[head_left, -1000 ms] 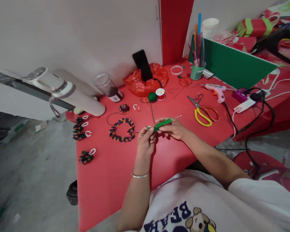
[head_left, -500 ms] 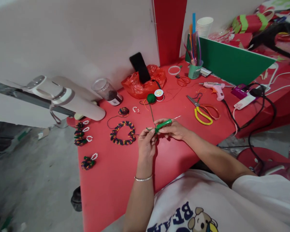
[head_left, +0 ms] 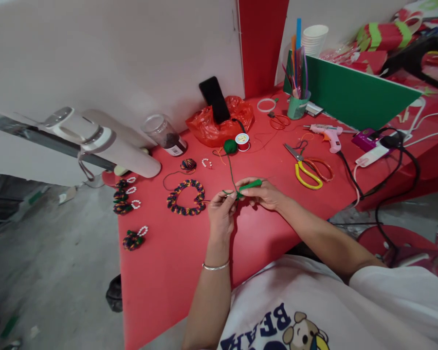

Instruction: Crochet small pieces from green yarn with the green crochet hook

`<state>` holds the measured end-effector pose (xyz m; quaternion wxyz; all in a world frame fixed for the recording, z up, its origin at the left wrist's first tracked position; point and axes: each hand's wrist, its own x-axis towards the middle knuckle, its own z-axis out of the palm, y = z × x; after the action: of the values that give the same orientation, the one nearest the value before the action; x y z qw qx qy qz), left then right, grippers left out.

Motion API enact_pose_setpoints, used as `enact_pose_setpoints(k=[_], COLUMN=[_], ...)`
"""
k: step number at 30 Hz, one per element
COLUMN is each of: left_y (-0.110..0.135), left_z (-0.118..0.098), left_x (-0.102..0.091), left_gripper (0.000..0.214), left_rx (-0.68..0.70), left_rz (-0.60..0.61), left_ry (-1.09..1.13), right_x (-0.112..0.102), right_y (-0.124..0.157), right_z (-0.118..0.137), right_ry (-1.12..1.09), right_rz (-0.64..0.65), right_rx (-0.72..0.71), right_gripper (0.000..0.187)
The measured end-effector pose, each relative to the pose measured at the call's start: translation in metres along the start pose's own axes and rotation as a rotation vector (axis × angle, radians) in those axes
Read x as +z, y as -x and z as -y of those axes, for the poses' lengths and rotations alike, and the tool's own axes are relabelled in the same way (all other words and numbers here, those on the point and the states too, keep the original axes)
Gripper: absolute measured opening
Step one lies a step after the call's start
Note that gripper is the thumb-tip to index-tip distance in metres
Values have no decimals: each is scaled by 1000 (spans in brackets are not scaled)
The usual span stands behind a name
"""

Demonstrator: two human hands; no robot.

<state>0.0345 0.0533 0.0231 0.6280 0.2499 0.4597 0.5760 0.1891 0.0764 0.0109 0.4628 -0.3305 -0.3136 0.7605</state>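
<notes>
My right hand (head_left: 264,194) is closed around a green-handled crochet hook (head_left: 251,184). A thin shaft shows at my left fingers, and the fingertips of both hands nearly meet. Between them is a small piece of green yarn work (head_left: 239,195), pinched in my left hand (head_left: 221,208). A green strand runs from it up to a green yarn ball (head_left: 230,146) at the back. Left of my hands lies a multicoloured crocheted loop (head_left: 186,197). The hook's tip is too small to make out.
Yellow-and-red-handled scissors (head_left: 306,170) and a pink glue gun (head_left: 328,135) lie to the right. A thread spool (head_left: 243,141) sits beside the yarn ball. Beaded crochet pieces (head_left: 133,240) line the left edge, near a tall bottle (head_left: 131,154). A phone (head_left: 215,99) leans on a red bag (head_left: 204,127).
The hook has turned: its metal shaft pointed right, away from the yarn; now only the green handle sticks out that way. Both hands stay in nearly the same place.
</notes>
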Motion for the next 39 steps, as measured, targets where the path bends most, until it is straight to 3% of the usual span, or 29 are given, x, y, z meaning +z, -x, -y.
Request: enact_pose_setpoints(k=[8,15,24,33,39], left_y=[3,3,3,0,4], left_z=[-1,1,2,4,-3], left_x=[-1,-3,-2,-3,3], left_gripper=[33,33,37,42,55], left_rx=[40,137,162,203,142], left_rz=[-3,81,47,25,21], left_ry=[-11,-121,-168,-202,-156], right_x=[0,-6,-3,8,9], right_y=[1,2,7,21,22], right_z=[-1,-7,-2,-2,-11], right_ry=[102,181,292,801,916], right_rz=[-99,-64,-86,-105,-106], right_rx=[-73,-152,-177,-641,-735], right_gripper=[30,31,31,13,15])
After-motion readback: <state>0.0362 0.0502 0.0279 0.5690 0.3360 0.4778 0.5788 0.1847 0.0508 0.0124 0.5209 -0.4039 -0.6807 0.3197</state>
